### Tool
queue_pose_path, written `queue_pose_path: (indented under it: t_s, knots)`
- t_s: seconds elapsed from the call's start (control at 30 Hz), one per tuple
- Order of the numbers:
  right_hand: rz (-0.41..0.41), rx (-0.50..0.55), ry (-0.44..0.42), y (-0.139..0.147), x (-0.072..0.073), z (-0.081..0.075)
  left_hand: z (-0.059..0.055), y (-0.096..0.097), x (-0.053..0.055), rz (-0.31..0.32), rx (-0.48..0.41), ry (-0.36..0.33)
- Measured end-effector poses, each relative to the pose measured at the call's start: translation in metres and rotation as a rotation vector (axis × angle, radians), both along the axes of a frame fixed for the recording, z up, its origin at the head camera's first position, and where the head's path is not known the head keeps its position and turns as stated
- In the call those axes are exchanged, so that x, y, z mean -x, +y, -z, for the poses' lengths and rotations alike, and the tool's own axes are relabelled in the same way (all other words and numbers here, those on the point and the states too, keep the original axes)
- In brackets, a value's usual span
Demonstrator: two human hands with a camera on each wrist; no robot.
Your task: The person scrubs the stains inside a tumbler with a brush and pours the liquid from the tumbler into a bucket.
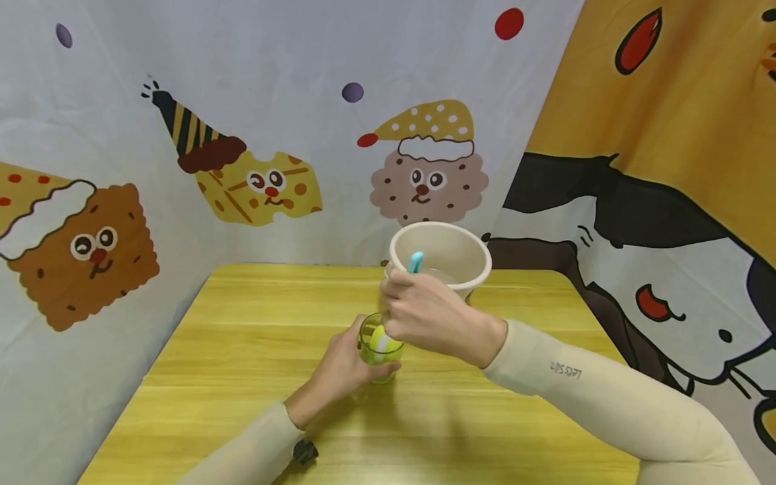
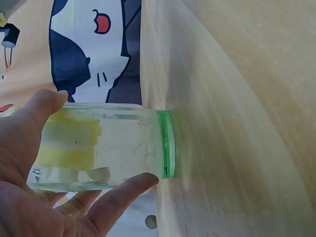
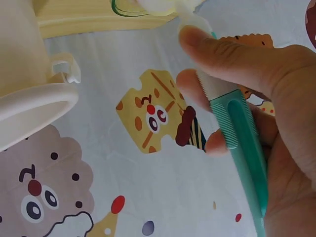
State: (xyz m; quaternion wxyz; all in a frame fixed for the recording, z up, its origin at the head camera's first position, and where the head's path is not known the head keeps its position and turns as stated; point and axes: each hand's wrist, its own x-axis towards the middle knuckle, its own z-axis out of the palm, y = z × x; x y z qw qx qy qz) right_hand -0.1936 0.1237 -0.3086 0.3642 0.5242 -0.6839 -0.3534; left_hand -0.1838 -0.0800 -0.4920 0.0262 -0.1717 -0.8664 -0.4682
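My left hand point(image 1: 344, 364) grips a clear green-tinted drinking glass point(image 2: 126, 143), thumb on one side and fingers on the other. The glass is upright, its base at or close to the tabletop; contact is unclear. In my right hand point(image 1: 424, 313) is a cup brush, its teal and white handle point(image 3: 242, 143) pinched between thumb and fingers. The handle's rounded light-blue end point(image 1: 415, 261) sticks up above the fist. Its yellow and white sponge head point(image 2: 69, 140) is inside the upper part of the glass, seen through the wall.
A cream bucket point(image 1: 439, 236) stands at the back of the table, just beyond my right hand. Under everything is a yellow wood-grain table point(image 1: 254, 323). Behind it hangs a cartoon-printed cloth point(image 1: 291, 60). A small black object point(image 1: 305, 451) sits at my left wrist.
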Motion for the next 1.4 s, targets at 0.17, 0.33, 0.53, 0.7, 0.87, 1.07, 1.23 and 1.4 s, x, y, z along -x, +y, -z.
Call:
queue_pose_path:
  t_s: [0.17, 0.33, 0.53, 0.7, 0.87, 1.07, 1.23, 1.4]
  knots:
    - [-0.061, 0.002, -0.015, 0.003, 0.000, 0.001, 0.000, 0.001, -0.001, 0.011, 0.002, 0.018]
    - [-0.138, -0.003, 0.031, 0.003, 0.003, 0.003, 0.000, 0.002, -0.001, -0.003, 0.016, 0.032]
    - [-0.158, 0.002, 0.057, 0.001, 0.006, 0.005, 0.001, 0.002, -0.001, -0.006, 0.010, 0.015]
    - [-0.151, 0.022, 0.025, -0.004, 0.009, 0.006, 0.002, 0.003, -0.001, -0.008, 0.001, -0.005]
    - [-0.125, 0.029, 0.003, -0.007, 0.010, 0.008, 0.002, 0.003, 0.000, -0.011, 0.005, -0.013]
    - [-0.095, 0.050, -0.027, -0.008, 0.013, 0.012, 0.001, 0.003, 0.000, -0.017, 0.007, -0.009]
    - [-0.062, 0.062, -0.042, -0.009, 0.016, 0.014, 0.000, 0.003, 0.000, -0.012, 0.024, 0.015]
    - [-0.028, 0.052, -0.072, -0.009, 0.019, 0.016, -0.002, 0.002, -0.001, -0.007, 0.030, 0.020]
